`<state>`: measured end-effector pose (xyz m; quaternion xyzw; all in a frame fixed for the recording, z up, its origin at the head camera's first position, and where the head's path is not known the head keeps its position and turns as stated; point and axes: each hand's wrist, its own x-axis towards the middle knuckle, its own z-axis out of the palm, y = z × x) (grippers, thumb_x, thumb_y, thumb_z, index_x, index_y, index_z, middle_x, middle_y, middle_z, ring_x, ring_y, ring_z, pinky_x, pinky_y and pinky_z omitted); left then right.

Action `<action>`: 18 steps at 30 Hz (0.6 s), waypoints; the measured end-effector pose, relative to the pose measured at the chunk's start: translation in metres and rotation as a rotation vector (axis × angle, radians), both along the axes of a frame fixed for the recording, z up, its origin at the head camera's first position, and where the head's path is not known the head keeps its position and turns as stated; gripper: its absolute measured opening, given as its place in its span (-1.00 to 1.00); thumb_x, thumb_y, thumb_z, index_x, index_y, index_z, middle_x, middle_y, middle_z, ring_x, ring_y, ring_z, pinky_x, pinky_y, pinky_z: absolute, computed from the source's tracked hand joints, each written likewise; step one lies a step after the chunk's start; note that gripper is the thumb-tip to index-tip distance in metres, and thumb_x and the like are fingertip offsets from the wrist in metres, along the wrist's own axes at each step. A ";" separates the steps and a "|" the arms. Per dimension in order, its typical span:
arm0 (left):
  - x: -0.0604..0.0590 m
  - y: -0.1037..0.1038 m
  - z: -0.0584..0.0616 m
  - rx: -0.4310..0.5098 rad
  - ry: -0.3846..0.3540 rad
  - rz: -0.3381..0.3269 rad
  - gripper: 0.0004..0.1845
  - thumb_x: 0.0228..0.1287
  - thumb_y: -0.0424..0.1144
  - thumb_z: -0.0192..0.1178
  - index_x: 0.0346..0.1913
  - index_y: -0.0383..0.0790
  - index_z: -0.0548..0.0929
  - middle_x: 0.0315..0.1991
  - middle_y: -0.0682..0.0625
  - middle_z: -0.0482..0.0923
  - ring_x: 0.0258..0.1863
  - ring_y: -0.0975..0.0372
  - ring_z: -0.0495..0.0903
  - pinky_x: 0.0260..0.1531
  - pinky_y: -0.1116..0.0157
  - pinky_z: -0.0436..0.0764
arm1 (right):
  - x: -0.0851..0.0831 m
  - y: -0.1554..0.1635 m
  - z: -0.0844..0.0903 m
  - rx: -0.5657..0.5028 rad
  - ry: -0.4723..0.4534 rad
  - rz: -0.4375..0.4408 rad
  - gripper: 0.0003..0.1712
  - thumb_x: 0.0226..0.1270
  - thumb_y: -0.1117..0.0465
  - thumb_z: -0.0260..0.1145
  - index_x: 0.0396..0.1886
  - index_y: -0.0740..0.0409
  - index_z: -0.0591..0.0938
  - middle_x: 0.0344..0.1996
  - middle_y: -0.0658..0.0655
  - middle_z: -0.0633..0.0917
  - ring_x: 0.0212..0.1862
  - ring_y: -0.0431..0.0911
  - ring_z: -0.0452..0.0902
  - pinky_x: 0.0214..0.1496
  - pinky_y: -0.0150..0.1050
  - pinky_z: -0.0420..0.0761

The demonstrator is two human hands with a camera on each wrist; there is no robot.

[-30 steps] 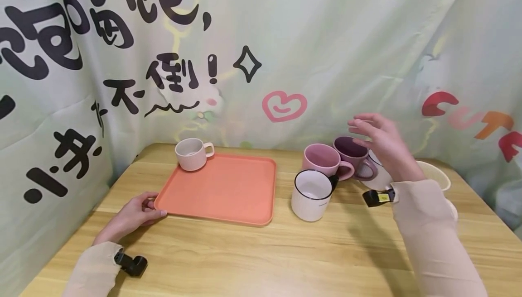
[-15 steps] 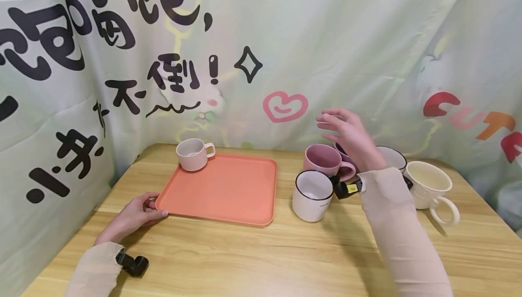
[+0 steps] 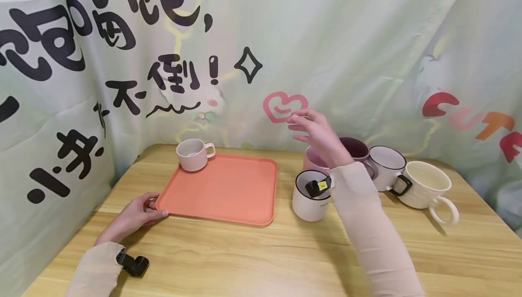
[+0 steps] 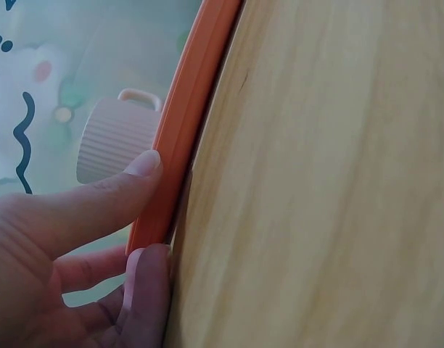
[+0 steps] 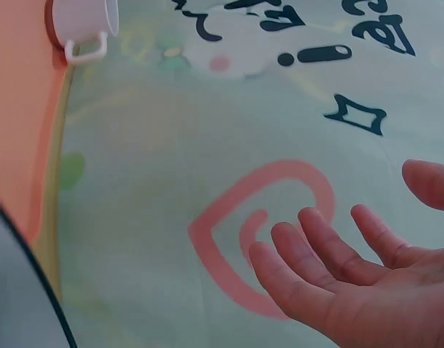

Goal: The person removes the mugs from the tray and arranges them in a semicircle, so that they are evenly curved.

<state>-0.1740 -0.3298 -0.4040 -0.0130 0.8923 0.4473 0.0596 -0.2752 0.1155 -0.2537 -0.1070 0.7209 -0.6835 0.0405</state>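
Observation:
At the near left corner of the orange tray point(image 3: 228, 188), my left hand point(image 3: 136, 213) pinches the rim. In the left wrist view the thumb point(image 4: 113, 203) lies on the tray's edge and the other fingers curl at its corner. A pale ribbed cup point(image 3: 191, 155) stands on the tray's far left corner. My right hand point(image 3: 316, 131) is in the air with nothing in it, fingers spread and slightly bent. Below it are a pink mug point(image 3: 313, 157), partly hidden by the arm, and a white mug with a black rim point(image 3: 307, 208).
To the right stand a dark purple mug point(image 3: 356, 147), a second white mug with a black rim point(image 3: 381, 174) and a cream mug point(image 3: 424, 186) with a ring handle. They share a wooden table point(image 3: 228, 261). Behind hangs a printed cloth point(image 3: 346, 39).
My right hand has moved left, from over the purple mug to above the pink one, uncovering the mugs on the right. The left hand, tray and mugs have stayed put.

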 end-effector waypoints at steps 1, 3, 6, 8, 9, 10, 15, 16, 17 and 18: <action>0.000 0.000 0.000 -0.004 0.001 0.001 -0.20 0.29 -0.30 0.41 0.35 -0.72 0.20 -0.16 -0.18 0.49 -0.27 0.15 0.48 -0.35 0.38 0.57 | -0.001 -0.004 -0.001 -0.005 -0.003 0.005 -0.57 0.63 0.20 0.09 0.30 0.38 0.35 0.29 0.38 0.45 0.29 0.11 0.44 0.38 0.00 0.38; 0.000 0.000 0.000 -0.004 0.002 0.003 -0.20 0.29 -0.31 0.41 0.34 -0.73 0.20 -0.17 -0.18 0.49 -0.27 0.15 0.48 -0.35 0.39 0.56 | -0.002 -0.011 -0.002 -0.016 -0.010 0.010 -0.58 0.62 0.21 0.10 0.30 0.38 0.37 0.29 0.39 0.46 0.27 0.13 0.45 0.36 0.01 0.39; -0.001 0.000 0.000 0.002 -0.004 0.002 -0.20 0.30 -0.31 0.41 0.34 -0.72 0.19 -0.17 -0.18 0.49 -0.26 0.15 0.47 -0.35 0.39 0.56 | -0.004 -0.022 -0.003 -0.031 -0.022 0.016 -0.57 0.62 0.22 0.10 0.31 0.39 0.36 0.29 0.40 0.46 0.28 0.17 0.44 0.36 0.03 0.40; -0.001 0.000 0.000 -0.005 -0.001 0.001 -0.20 0.30 -0.30 0.41 0.34 -0.72 0.20 -0.17 -0.18 0.49 -0.26 0.15 0.47 -0.35 0.39 0.56 | -0.005 -0.028 -0.004 -0.038 -0.029 0.021 -0.54 0.62 0.23 0.10 0.34 0.42 0.35 0.30 0.42 0.46 0.30 0.20 0.43 0.36 0.05 0.40; -0.001 0.001 0.000 -0.009 0.001 0.000 -0.20 0.30 -0.30 0.41 0.34 -0.72 0.20 -0.17 -0.18 0.49 -0.26 0.15 0.47 -0.35 0.39 0.56 | -0.005 -0.031 -0.004 -0.037 -0.033 0.023 -0.53 0.62 0.23 0.09 0.35 0.42 0.34 0.31 0.43 0.46 0.30 0.20 0.43 0.36 0.05 0.39; 0.000 0.001 0.000 -0.015 0.005 0.000 -0.21 0.29 -0.30 0.41 0.34 -0.72 0.21 -0.17 -0.18 0.49 -0.26 0.15 0.47 -0.35 0.39 0.56 | -0.005 -0.034 -0.004 -0.037 -0.037 0.026 -0.53 0.62 0.23 0.09 0.34 0.43 0.34 0.30 0.43 0.46 0.30 0.21 0.43 0.36 0.05 0.40; 0.000 0.001 0.001 -0.037 0.018 0.002 -0.21 0.28 -0.30 0.42 0.33 -0.73 0.22 -0.19 -0.17 0.50 -0.26 0.14 0.47 -0.36 0.39 0.55 | -0.007 -0.048 -0.015 -0.067 -0.061 0.034 -0.54 0.61 0.24 0.11 0.32 0.44 0.36 0.21 0.37 0.52 0.26 0.17 0.46 0.35 0.06 0.41; 0.000 0.001 0.000 -0.037 0.018 0.003 -0.21 0.28 -0.30 0.42 0.33 -0.73 0.22 -0.19 -0.17 0.50 -0.26 0.14 0.47 -0.36 0.39 0.55 | -0.008 -0.051 -0.018 -0.076 -0.068 0.035 -0.55 0.61 0.24 0.11 0.32 0.44 0.36 0.19 0.35 0.54 0.26 0.17 0.47 0.35 0.06 0.41; -0.001 0.001 0.000 -0.037 0.015 0.005 -0.21 0.28 -0.30 0.42 0.33 -0.73 0.22 -0.19 -0.18 0.50 -0.26 0.14 0.47 -0.36 0.39 0.56 | -0.008 -0.053 -0.021 -0.085 -0.077 0.040 -0.54 0.61 0.24 0.11 0.32 0.45 0.36 0.19 0.35 0.53 0.26 0.17 0.47 0.35 0.07 0.40; -0.001 0.001 0.000 -0.037 0.014 0.005 -0.21 0.28 -0.30 0.42 0.33 -0.73 0.22 -0.19 -0.18 0.50 -0.26 0.14 0.47 -0.36 0.39 0.56 | -0.009 -0.056 -0.025 -0.090 -0.085 0.044 -0.55 0.61 0.25 0.11 0.32 0.45 0.36 0.19 0.35 0.54 0.26 0.16 0.46 0.35 0.08 0.39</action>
